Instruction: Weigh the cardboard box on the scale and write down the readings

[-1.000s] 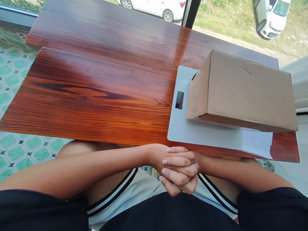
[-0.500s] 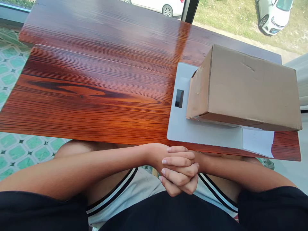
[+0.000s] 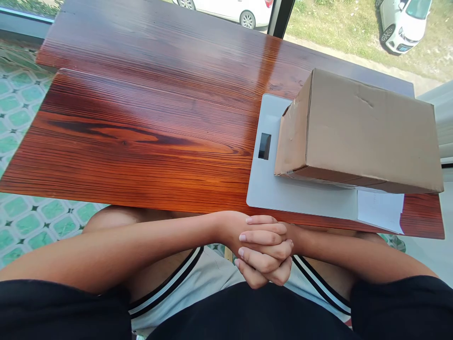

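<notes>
My left hand (image 3: 228,230) and my right hand (image 3: 268,240) are clasped together with fingers interlaced, just below the near edge of the red-brown wooden table (image 3: 141,137). Both are closed on each other and hold no object. They rest over my lap, touching nothing on the table. Nearest to them is a flat white scale (image 3: 269,193) with a small dark display (image 3: 264,146). A closed brown cardboard box (image 3: 364,130) sits on the scale.
A white paper sheet (image 3: 380,211) lies under the box's near right corner at the table edge. Green patterned floor tiles (image 3: 21,222) show on the left. Beyond the window, parked white cars (image 3: 401,21) stand on grass.
The hands stay clasped and the box stays on the scale. Only the view shifts slightly.
</notes>
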The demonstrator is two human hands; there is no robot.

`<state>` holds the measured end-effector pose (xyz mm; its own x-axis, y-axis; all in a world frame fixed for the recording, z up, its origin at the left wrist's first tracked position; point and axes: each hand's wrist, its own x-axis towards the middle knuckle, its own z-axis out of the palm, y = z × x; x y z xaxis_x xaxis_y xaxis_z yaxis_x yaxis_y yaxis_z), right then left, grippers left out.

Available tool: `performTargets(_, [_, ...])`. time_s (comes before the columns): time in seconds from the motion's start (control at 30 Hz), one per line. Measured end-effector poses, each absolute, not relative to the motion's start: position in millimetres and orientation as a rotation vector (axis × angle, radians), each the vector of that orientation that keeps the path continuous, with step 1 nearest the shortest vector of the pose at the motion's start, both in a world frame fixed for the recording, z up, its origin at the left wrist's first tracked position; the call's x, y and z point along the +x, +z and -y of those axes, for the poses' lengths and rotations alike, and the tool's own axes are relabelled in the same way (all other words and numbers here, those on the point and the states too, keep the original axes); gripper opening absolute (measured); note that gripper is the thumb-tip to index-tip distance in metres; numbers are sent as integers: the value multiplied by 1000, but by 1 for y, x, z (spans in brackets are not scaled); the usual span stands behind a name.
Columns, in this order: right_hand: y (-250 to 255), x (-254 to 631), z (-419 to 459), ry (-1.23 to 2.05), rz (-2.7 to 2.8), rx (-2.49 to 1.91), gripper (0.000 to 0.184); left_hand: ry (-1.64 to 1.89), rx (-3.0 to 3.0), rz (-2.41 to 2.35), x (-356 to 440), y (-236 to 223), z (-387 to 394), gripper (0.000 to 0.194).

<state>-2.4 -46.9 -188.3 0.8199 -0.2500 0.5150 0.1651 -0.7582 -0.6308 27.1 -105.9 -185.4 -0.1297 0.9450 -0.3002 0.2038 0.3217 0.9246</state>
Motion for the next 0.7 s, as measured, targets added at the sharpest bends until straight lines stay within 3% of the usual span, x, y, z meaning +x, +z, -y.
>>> performTargets(0.13, [-180,-3,36,-817,-101,-2319,65,796,1180,-1480,10,-191,108,32])
performTargets(0.33, [-166,-7,21,-808,-197,-2306,58,629,1112,-1433,9,-199,103,58])
performTargets(0.7, [-172,-9,22,-755,-177,-2275,63,799,1089,-1269,3,-194,88,53])
